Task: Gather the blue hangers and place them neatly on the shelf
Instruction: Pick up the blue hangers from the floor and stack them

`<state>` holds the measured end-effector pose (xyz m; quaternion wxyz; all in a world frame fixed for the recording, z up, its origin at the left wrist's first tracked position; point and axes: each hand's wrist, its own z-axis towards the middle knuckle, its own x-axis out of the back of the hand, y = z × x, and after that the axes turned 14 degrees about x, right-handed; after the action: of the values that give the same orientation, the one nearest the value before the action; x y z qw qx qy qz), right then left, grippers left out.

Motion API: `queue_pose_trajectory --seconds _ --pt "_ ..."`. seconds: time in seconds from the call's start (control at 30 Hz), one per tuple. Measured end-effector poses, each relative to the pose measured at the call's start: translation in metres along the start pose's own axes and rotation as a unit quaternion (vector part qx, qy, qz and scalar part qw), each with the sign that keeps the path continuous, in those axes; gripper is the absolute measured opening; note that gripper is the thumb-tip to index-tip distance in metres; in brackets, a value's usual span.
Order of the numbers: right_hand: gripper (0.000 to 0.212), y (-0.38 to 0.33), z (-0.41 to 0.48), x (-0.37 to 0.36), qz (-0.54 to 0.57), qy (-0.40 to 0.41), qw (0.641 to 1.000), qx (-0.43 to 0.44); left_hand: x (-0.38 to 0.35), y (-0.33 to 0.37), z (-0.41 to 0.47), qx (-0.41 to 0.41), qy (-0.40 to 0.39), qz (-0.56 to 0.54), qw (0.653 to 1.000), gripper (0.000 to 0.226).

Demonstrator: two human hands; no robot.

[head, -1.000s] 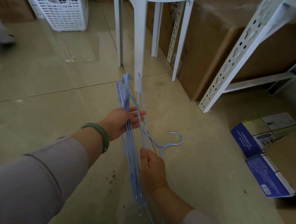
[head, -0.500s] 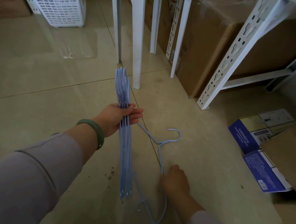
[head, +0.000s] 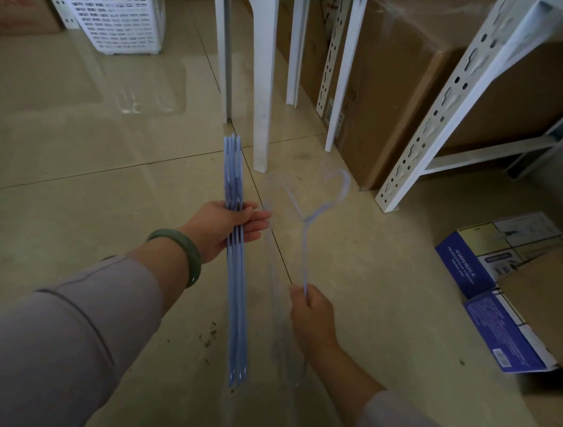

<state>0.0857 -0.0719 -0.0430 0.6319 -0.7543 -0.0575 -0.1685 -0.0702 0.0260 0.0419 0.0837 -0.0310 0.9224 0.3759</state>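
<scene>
My left hand (head: 228, 230), a green bangle on its wrist, grips a bundle of several blue hangers (head: 236, 298) seen edge-on, running from near the stool leg down toward me. My right hand (head: 311, 314) holds one more blue hanger (head: 307, 216) by its shoulder. That hanger is off the floor and motion-blurred, its hook pointing away at the upper right. The two hands are apart, the single hanger just right of the bundle. A white metal shelf frame (head: 455, 102) stands at the right.
A white stool (head: 265, 84) stands ahead on the tiled floor. Brown cartons (head: 399, 80) sit under the shelf. A white basket with a green rim (head: 110, 14) is at the far left. Blue and white boxes (head: 493, 285) lie on the floor at the right.
My right hand let go of the bundle, reached down to the hanger on the floor, took hold of it and lifted it. The left hand has kept the bundle.
</scene>
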Motion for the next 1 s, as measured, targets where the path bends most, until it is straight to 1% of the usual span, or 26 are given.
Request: queue_pose_trajectory --seconds 0.07,0.17,0.23,0.27,0.33,0.4,0.47,0.5,0.53,0.57,0.6,0.63,0.67,0.7,0.73,0.77,0.8,0.83,0.9,0.93,1.0 --pt "0.041 -0.013 -0.007 -0.01 0.028 -0.022 0.999 0.021 -0.004 -0.001 0.0 -0.001 -0.001 0.018 1.0 0.011" --pt "0.045 -0.025 -0.016 -0.021 0.071 -0.028 0.996 0.04 -0.011 -0.003 0.001 0.006 -0.008 0.045 0.999 0.031" --pt "0.045 -0.029 -0.018 -0.024 0.069 -0.039 0.995 0.056 -0.014 -0.004 0.001 0.005 -0.026 0.051 0.998 0.037" --pt "0.045 -0.028 -0.018 -0.024 0.06 -0.053 0.995 0.064 -0.015 -0.004 0.002 0.002 -0.036 0.053 0.998 0.035" --pt "0.044 -0.029 -0.018 -0.022 0.019 -0.083 0.993 0.087 -0.018 -0.005 0.003 -0.001 -0.053 0.037 0.998 0.021" --pt "0.045 -0.028 -0.017 -0.018 -0.022 -0.096 0.989 0.113 -0.02 -0.004 0.004 -0.006 -0.054 0.015 0.998 0.013" --pt "0.046 -0.029 -0.015 -0.012 -0.065 -0.101 0.983 0.135 -0.022 -0.004 0.004 -0.013 -0.055 0.009 0.998 0.024" --pt "0.045 -0.03 -0.012 -0.008 -0.102 -0.093 0.979 0.151 -0.023 -0.004 0.004 -0.017 -0.056 0.006 0.998 0.029" --pt "0.042 -0.033 -0.005 -0.004 -0.139 -0.068 0.974 0.167 -0.024 -0.005 0.003 -0.023 -0.058 0.005 0.998 0.028" --pt "0.034 -0.036 0.005 0.001 -0.151 -0.02 0.971 0.185 -0.025 -0.006 0.003 -0.028 -0.06 0.005 0.998 0.024" --pt "0.023 -0.043 0.015 0.007 -0.134 0.029 0.97 0.201 -0.027 -0.006 0.001 -0.033 -0.06 0.006 0.998 0.021" --pt "0.018 -0.052 0.027 0.014 -0.117 0.055 0.966 0.223 -0.029 -0.007 0.0 -0.038 -0.059 0.008 0.998 0.02" --pt "0.03 -0.063 0.038 0.02 -0.116 0.046 0.96 0.251 -0.03 -0.008 -0.001 -0.043 -0.057 0.013 0.997 0.019" --pt "0.043 -0.075 0.047 0.028 -0.12 0.005 0.953 0.277 -0.032 -0.009 -0.001 -0.049 -0.055 0.023 0.997 0.016" --pt "0.05 -0.087 0.056 0.034 -0.121 -0.048 0.947 0.294 -0.034 -0.01 -0.001 -0.053 -0.055 0.042 0.996 0.011" --pt "0.052 -0.098 0.062 0.04 -0.122 -0.098 0.941 0.302 -0.035 -0.011 -0.001 -0.056 -0.059 0.069 0.994 0.006" --pt "0.051 -0.108 0.067 0.046 -0.118 -0.131 0.936 0.303 -0.038 -0.012 -0.001 -0.058 -0.067 0.094 0.992 0.005" --pt "0.049 -0.116 0.071 0.052 -0.099 -0.159 0.938 0.291 -0.041 -0.014 -0.002 -0.057 -0.078 0.109 0.989 0.01" --pt "0.044 -0.127 0.077 0.063 -0.026 -0.226 0.945 0.236 -0.049 -0.018 -0.003 -0.041 -0.1 0.112 0.988 0.023" --pt "0.041 -0.128 0.08 0.067 0.001 -0.259 0.942 0.215 -0.054 -0.02 -0.005 -0.033 -0.11 0.111 0.987 0.029" --pt "0.034 -0.131 0.081 0.075 0.013 -0.303 0.931 0.202 -0.063 -0.024 -0.007 -0.017 -0.124 0.118 0.985 0.04"
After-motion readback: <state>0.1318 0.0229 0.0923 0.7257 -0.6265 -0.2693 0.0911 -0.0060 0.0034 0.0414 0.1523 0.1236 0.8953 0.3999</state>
